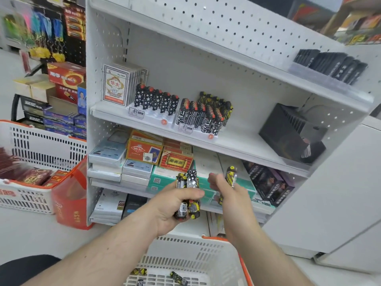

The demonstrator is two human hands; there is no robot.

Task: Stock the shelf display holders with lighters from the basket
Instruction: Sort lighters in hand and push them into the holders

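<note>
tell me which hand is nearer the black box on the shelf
Right. The right hand is below-left of the black box; the left hand is further left.

Shelf stock and clutter I saw around the bay

A card pack [114,85] stood at the middle shelf's left end, a black box [288,133] near its right end; boxed cards [144,149] filled the shelf below, and a red bag [70,195] leaned at the unit's left foot.
</note>
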